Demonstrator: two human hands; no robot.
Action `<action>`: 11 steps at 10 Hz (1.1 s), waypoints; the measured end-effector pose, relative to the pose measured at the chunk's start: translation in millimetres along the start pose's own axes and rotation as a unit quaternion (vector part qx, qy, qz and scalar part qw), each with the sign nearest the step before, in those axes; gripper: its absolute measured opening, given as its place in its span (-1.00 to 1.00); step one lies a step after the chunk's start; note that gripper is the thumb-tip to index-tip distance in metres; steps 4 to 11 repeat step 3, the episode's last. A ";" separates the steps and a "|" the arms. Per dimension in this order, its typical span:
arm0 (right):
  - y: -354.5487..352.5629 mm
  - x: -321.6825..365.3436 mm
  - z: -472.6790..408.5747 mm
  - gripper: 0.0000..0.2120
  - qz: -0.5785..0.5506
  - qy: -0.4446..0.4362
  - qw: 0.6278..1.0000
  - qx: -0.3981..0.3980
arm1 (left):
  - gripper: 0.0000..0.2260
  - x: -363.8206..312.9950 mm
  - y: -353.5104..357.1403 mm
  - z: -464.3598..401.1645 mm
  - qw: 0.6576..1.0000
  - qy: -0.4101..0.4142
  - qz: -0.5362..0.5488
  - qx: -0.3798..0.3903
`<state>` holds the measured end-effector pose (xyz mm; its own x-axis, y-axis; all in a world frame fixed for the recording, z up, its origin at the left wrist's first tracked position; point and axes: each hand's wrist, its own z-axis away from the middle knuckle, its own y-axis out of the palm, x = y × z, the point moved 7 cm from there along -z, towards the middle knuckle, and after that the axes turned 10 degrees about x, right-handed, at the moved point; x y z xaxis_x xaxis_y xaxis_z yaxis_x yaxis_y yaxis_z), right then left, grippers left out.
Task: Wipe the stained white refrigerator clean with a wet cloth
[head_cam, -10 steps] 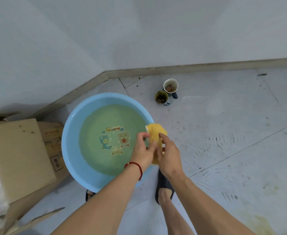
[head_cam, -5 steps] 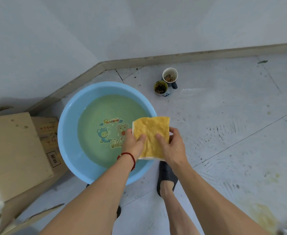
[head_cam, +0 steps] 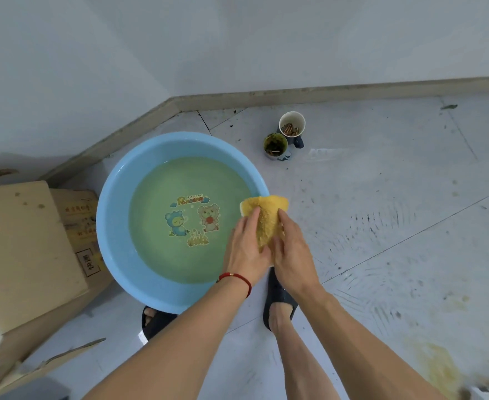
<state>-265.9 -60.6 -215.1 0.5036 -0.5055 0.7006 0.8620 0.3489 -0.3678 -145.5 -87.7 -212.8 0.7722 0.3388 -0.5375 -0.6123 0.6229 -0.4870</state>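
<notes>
Head view: the left hand (head_cam: pixel 244 249) and right hand (head_cam: pixel 290 249) both grip the folded yellow cloth (head_cam: pixel 266 219), pressed between them over the right rim of the blue basin (head_cam: pixel 107 226). It looks soft, wet and light; best held bunched, by its middle.

My hands are over the right rim of the blue basin (head_cam: pixel 107 226), which is full of water. Cardboard boxes (head_cam: pixel 26 243) crowd its left side, touching it. The wall corner closes the far side. Two cups (head_cam: pixel 283 137) stand beyond on the tiled floor (head_cam: pixel 396 226), open to my right.
</notes>
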 end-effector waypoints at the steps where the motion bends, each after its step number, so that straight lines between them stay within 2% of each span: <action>1: 4.5 -4.8 -7.7 -0.52 -0.020 0.018 0.999 0.034 | -0.38 -0.9 -5.4 -2.9 0.989 -0.034 0.138 0.050; 2: -8.5 -0.7 -2.0 -0.52 -0.028 0.026 0.999 0.033 | -0.47 -2.1 -32.8 7.9 0.989 -0.063 0.120 0.050; 3: -32.2 5.4 24.9 -0.59 -0.036 0.082 0.996 0.016 | -0.55 -3.9 -70.6 36.7 0.992 -0.083 0.090 0.018; 11: -32.2 5.4 24.9 -0.59 -0.036 0.082 0.996 0.016 | -0.55 -3.9 -70.6 36.7 0.992 -0.083 0.090 0.018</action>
